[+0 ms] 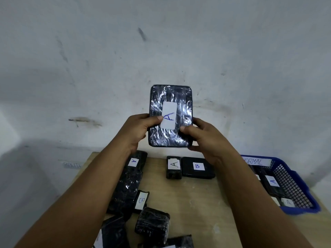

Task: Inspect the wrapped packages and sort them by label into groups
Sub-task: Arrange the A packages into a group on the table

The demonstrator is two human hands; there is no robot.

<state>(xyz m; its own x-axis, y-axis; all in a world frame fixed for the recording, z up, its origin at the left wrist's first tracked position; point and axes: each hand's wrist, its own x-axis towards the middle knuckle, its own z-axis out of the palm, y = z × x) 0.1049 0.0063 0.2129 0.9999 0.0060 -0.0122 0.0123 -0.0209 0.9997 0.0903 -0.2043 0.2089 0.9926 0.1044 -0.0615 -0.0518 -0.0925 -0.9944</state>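
A flat black package wrapped in shiny film [171, 97] is held upright in front of the wall, its white label reading "A" facing me. My left hand [138, 130] grips its left edge with the thumb on the label. My right hand [202, 136] grips its right edge, thumb on the front. On the wooden table [193, 197] below lie more black packages: a long one labelled "A" [133, 162], a small "A" [173, 167], a "B" [198, 167], another "B" [141, 200], and an unlabelled-looking one [152, 223].
A blue mesh basket [295, 187] tagged "NORMAL" sits at the table's right edge with packages labelled "A" [272, 181] inside. More wrapped packages crowd the near left of the table. A stained white wall rises behind the table's far edge.
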